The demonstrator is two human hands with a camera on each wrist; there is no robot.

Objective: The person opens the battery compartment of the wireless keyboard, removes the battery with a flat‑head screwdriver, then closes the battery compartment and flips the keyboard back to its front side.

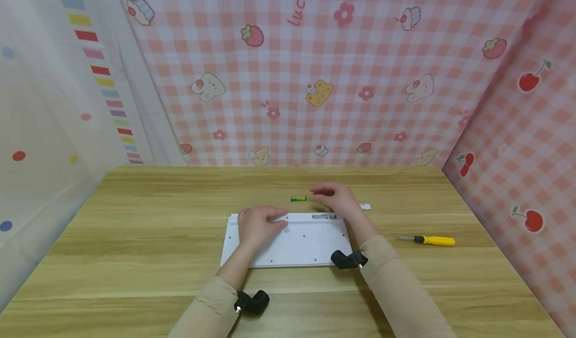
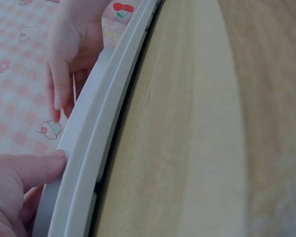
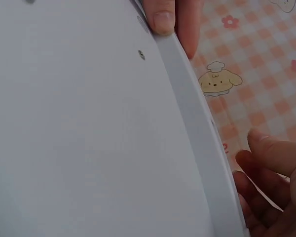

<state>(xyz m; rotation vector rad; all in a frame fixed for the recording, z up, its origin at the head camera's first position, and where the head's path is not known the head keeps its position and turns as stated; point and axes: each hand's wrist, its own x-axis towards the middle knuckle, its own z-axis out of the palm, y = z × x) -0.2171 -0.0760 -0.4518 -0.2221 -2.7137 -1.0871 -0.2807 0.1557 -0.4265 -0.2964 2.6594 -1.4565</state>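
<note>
White plastic sits in your left hand [image 1: 258,225], which pinches the far edge of a flat, rectangular, screw-dotted panel [image 1: 310,248] on the wood-grain table [image 1: 157,238]. Your right hand [image 1: 341,201], fingers relaxed and loosely bent, is by that edge's right end, near a small green cylindrical battery [image 1: 298,198]. Farther right lie a small white piece [image 1: 366,206], partly hidden, and a yellow-handled screwdriver [image 1: 434,240].

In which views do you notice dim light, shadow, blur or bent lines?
Head view: brighter, the screwdriver readable, a soft shadow on the table beside the right sleeve; left wrist view: dimmer, wood grain looking soft at lower right; right wrist view: dim, the white panel greyish, its long edge bowed, probably lens distortion.
</note>
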